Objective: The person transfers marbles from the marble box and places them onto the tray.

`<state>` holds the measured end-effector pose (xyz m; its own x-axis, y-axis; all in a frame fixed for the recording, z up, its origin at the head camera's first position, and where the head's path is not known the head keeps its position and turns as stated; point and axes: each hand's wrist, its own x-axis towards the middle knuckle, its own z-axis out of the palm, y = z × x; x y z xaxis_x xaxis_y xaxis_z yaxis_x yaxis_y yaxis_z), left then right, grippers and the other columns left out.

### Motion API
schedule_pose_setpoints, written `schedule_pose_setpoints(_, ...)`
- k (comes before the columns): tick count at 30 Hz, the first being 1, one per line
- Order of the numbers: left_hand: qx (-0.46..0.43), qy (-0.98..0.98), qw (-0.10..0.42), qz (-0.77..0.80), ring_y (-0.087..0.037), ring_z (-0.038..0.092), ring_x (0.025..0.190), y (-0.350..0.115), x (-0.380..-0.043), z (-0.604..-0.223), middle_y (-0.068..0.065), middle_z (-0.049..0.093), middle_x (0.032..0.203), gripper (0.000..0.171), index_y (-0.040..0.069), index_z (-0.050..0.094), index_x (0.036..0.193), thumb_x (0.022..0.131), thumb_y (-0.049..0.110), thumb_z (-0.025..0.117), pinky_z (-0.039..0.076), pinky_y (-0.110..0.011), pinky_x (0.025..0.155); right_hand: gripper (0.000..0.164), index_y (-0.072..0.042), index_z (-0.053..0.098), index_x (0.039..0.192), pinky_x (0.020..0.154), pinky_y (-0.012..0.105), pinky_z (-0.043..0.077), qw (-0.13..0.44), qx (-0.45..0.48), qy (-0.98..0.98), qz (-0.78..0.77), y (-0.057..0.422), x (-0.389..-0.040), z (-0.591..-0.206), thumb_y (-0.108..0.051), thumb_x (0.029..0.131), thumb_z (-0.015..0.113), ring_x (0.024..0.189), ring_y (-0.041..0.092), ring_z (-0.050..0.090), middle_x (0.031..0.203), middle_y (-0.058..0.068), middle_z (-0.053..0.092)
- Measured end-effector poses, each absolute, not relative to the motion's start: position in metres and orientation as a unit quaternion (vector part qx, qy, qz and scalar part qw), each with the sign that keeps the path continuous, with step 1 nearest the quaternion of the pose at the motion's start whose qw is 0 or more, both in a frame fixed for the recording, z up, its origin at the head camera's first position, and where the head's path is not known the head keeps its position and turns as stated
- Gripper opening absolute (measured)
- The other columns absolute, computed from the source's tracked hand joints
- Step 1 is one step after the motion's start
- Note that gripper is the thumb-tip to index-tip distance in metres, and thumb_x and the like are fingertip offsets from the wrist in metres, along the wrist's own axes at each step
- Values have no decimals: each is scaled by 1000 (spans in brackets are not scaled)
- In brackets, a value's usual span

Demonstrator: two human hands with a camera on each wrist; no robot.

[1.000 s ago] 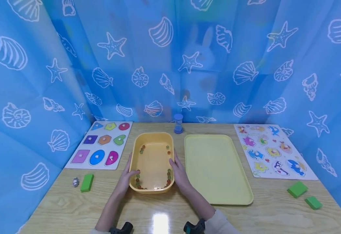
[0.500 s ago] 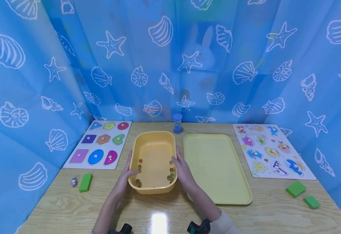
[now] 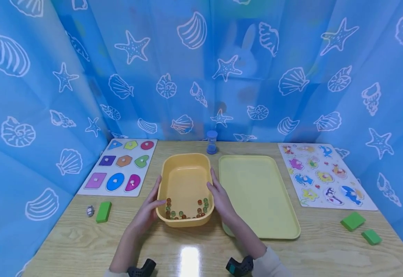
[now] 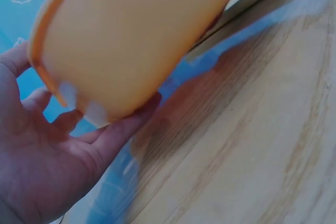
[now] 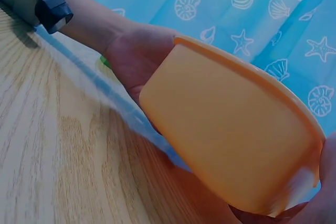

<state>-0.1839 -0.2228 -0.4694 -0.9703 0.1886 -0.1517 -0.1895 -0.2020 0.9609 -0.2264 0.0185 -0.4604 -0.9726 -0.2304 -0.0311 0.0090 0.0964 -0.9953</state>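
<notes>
A yellow-orange plastic basin [image 3: 185, 181] is held up over the wooden table, with its underside visible in both wrist views. Small red and green beads [image 3: 205, 205] lie inside, gathered along its near wall and near corners. My left hand [image 3: 147, 213] grips the left side, thumb over the rim. On the opposite side, my right hand [image 3: 223, 204] holds the basin with its thumb at the rim. In the left wrist view, fingers of the left hand [image 4: 52, 166] reach beneath the basin [image 4: 136, 35]. Part of the right hand [image 5: 320, 203] shows at the right wrist view's lower corner.
A pale yellow tray [image 3: 258, 192] lies right of the basin. Behind stands a blue sand timer [image 3: 212, 142]. Puzzle boards lie left [image 3: 118, 167] and right [image 3: 326, 175]. Green blocks [image 3: 103, 212] and a small grey figure [image 3: 90, 211] sit on the table.
The beads have rolled from the far part and the sides toward the basin's near wall. The basin has shifted slightly right with both hands still on it.
</notes>
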Motion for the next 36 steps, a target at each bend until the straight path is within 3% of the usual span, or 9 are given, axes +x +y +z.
schedule_pose_setpoints(6, 0, 597, 144, 789, -34, 20, 133, -225, -184, -470, 4, -7, 151, 76, 45, 13, 140, 87, 5, 50, 44, -44, 92, 52, -35, 15, 142, 113, 40, 7, 85, -68, 737, -667, 19, -226, -462, -40, 94, 36, 137, 13, 5, 149, -15, 10)
schedule_pose_setpoints(15, 27, 584, 171, 793, -34, 11, 135, -230, -183, -470, 7, -12, 150, 77, 45, 11, 140, 87, 4, 48, 41, -45, 94, 53, -35, 16, 142, 113, 39, 6, 88, -62, 734, -670, 20, -226, -461, -41, 93, 37, 136, 11, 6, 149, -14, 11)
schedule_pose_setpoints(27, 24, 589, 166, 791, -38, 15, 133, -229, -183, -472, 2, -11, 150, 82, 43, 9, 141, 85, 1, 50, 43, -45, 92, 54, -34, 16, 142, 113, 40, 8, 94, -61, 738, -666, 21, -227, -462, -40, 93, 39, 137, 13, 6, 147, -18, 12)
schedule_pose_setpoints(36, 31, 598, 160, 785, -37, 24, 131, -229, -182, -474, 1, -6, 151, 79, 46, 10, 140, 86, 5, 51, 46, -44, 88, 52, -31, 15, 143, 113, 41, 7, 100, -72, 732, -670, 23, -226, -459, -32, 96, 37, 137, 16, 4, 149, -12, 10)
